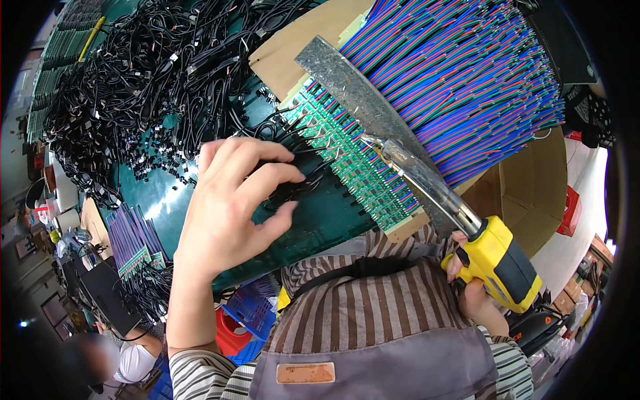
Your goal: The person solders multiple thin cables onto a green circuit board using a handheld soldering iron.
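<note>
My right hand point(475, 299) grips a yellow and black soldering gun point(505, 265) by its handle. Its metal tip reaches the row of small green circuit boards point(363, 175) in front of me. My left hand point(230, 200) hovers over the green table, left of the boards, with fingers curled but apart. Black cables point(293, 190) lie beneath and beside its fingertips. Some cable ends sit along the boards' left edge. Flat blue, red and green wires point(460, 87) fan out from the far side. A heavy grey metal bar point(360, 87) presses across these wires beside the boards.
A large tangle of black cables point(133, 100) covers the far left of the table. Stacked boards point(60, 60) stand at its left edge. An open cardboard box point(533, 187) is under the wires at right. Below are a blue crate point(250, 310) and a person point(137, 360).
</note>
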{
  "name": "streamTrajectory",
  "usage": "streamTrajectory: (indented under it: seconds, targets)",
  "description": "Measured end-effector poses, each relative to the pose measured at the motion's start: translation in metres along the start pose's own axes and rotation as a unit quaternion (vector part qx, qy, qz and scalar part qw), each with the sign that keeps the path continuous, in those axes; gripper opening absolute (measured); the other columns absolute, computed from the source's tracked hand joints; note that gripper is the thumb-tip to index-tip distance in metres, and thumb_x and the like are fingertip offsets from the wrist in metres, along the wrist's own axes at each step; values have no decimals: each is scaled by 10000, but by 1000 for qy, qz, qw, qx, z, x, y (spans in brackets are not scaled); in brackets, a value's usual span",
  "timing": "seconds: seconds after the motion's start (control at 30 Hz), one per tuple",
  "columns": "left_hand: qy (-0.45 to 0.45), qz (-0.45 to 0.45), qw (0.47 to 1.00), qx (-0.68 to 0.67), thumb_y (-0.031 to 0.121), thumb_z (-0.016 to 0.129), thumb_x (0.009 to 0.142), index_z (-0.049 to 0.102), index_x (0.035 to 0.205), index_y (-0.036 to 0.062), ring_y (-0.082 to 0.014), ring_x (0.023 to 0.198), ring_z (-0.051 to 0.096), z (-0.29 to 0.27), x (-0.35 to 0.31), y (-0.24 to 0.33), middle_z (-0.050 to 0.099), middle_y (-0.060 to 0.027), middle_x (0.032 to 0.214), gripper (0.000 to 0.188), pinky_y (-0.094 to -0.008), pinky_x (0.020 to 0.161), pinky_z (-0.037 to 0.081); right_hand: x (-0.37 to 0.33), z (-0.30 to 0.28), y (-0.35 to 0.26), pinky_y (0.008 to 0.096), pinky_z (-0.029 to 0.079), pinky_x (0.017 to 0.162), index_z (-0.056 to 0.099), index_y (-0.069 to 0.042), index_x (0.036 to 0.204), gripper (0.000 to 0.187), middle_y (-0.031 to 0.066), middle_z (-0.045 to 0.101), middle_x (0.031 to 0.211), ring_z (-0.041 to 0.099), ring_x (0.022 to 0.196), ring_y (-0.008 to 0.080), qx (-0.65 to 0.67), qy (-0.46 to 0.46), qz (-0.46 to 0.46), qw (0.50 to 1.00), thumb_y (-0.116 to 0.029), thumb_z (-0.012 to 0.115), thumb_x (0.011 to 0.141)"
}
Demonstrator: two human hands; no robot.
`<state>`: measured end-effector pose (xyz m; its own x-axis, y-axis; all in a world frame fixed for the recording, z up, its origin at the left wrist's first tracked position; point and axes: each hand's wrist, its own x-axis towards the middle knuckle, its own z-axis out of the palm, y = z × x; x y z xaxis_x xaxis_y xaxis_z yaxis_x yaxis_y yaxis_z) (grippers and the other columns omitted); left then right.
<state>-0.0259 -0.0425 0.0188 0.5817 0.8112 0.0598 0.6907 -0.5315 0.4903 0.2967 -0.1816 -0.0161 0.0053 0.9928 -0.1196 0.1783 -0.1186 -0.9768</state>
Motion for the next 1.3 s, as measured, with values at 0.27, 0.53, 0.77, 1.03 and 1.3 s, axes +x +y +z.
streamTrajectory:
  seconds: [0.27,0.53,0.77,1.03,1.3]
  targets:
    - [38,-11,998,53,-50,637,706,631,934,86,-234,892,581,12,-13,-12,637,-27,968,266,-360,816,393,4,6,-5,283,470,609,651,-40,826,320,49,620,726,593,646,179,16,11,2,1000,-354,626,881]
    - [13,-65,996,67,-6,651,795,610,1057,51,-271,846,600,4,-12,-2,579,-93,887,271,-398,793,437,3,8,3,261,469,580,641,5,915,317,69,614,753,585,608,148,55,2,-38,998,-310,627,887]
    - [63,-189,980,-5,-7,616,855,606,1142,13,-316,821,632,17,-14,17,577,-138,984,288,-394,727,512,2,11,3,264,473,579,634,2,893,313,68,610,750,587,601,150,82,36,-17,996,-311,620,889]
    - [76,-286,938,-184,81,756,804,711,964,-1,-190,752,626,13,-15,20,652,-101,863,186,-302,684,497,5,9,-2,282,469,611,647,-24,849,315,49,609,706,586,614,174,39,13,-19,999,-336,619,884]
    - [94,-249,959,-94,97,767,775,736,897,89,-201,784,615,21,-15,23,665,-37,830,126,-335,789,402,0,2,2,290,467,619,658,-41,844,294,36,618,706,591,646,181,3,-9,-13,1000,-330,623,881]
